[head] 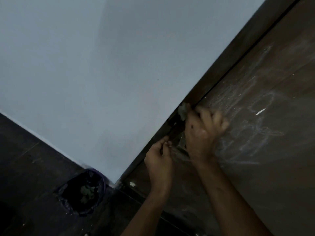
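A: What's at the far left?
B: A lined waste bin [83,189] on the dark floor, below the pale wall [102,65].
A: And the hands?
B: The left hand [159,160] curls at the door frame [236,53] with its fingertips together. I cannot tell whether they pinch anything. The right hand [202,130], blurred, grips a grey rag [183,110] pressed to the gap beside the chalk-marked door [255,116].

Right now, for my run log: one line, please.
left hand: at door edge, grip unclear | right hand: holds grey wad there
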Tool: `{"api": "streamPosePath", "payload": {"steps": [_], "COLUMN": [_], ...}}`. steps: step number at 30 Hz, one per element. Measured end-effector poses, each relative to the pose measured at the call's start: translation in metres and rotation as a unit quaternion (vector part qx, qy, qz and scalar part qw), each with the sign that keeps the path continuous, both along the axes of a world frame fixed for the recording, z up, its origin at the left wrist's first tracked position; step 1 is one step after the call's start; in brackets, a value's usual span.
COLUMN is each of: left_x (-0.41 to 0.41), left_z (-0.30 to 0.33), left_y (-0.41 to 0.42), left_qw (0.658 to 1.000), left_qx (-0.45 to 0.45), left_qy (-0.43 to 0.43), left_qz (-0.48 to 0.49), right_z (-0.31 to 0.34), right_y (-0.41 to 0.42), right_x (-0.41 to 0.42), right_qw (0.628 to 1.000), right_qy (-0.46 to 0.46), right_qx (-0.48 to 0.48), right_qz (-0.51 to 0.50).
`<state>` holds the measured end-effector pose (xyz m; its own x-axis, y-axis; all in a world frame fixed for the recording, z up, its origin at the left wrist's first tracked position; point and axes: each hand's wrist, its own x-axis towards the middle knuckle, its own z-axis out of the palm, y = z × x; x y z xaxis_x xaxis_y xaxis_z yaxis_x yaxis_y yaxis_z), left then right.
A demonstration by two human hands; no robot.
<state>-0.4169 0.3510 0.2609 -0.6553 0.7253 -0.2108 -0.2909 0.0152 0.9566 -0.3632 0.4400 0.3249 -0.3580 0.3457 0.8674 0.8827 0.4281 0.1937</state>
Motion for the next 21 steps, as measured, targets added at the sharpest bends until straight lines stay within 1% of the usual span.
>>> {"api": "streamPosePath", "payload": {"steps": [1,2,3,6,9,12,14,15,17,20,21], "left_x": [0.002,0.002,0.001,-0.002,0.002,0.002,-0.002,-0.003,-0.004,0.004,0.008], "left_z": [0.001,0.000,-0.003,-0.012,-0.013,-0.011,-0.014,-0.015,-0.016,-0.013,-0.010], "left_y": [0.000,-0.001,-0.001,-0.002,0.001,0.010,0.017,0.020,0.024,0.033,0.036], "left_qw": [1.000,1.000,1.000,0.999,0.998,0.995,0.995,0.995,0.997,0.996,0.995], "left_qx": [0.003,0.001,-0.003,-0.017,-0.008,0.000,0.000,0.003,0.018,0.028,0.034], "left_qy": [-0.006,-0.007,-0.008,-0.013,-0.024,-0.074,-0.092,-0.091,-0.064,-0.007,-0.004], "left_qz": [-0.002,-0.001,0.005,0.036,0.060,0.061,0.049,0.043,0.042,0.080,0.092], "right_z": [0.005,0.006,0.001,-0.027,-0.047,-0.049,-0.046,-0.043,-0.037,-0.025,-0.020], "right_y": [0.003,0.004,0.002,-0.009,-0.018,-0.022,-0.025,-0.027,-0.031,-0.026,-0.024], "right_x": [-0.004,-0.008,-0.013,-0.018,-0.021,-0.024,-0.025,-0.025,-0.023,-0.015,-0.013], "right_qw": [0.999,0.999,1.000,0.997,0.993,0.983,0.972,0.966,0.955,0.941,0.937], "right_qy": [0.025,0.031,0.018,-0.039,-0.059,-0.084,-0.104,-0.112,-0.120,-0.123,-0.124], "right_qx": [0.022,0.027,0.014,-0.061,-0.106,-0.163,-0.206,-0.229,-0.269,-0.314,-0.324], "right_qz": [-0.001,0.007,0.021,0.037,-0.002,-0.027,-0.033,-0.037,-0.045,-0.036,-0.032]}}
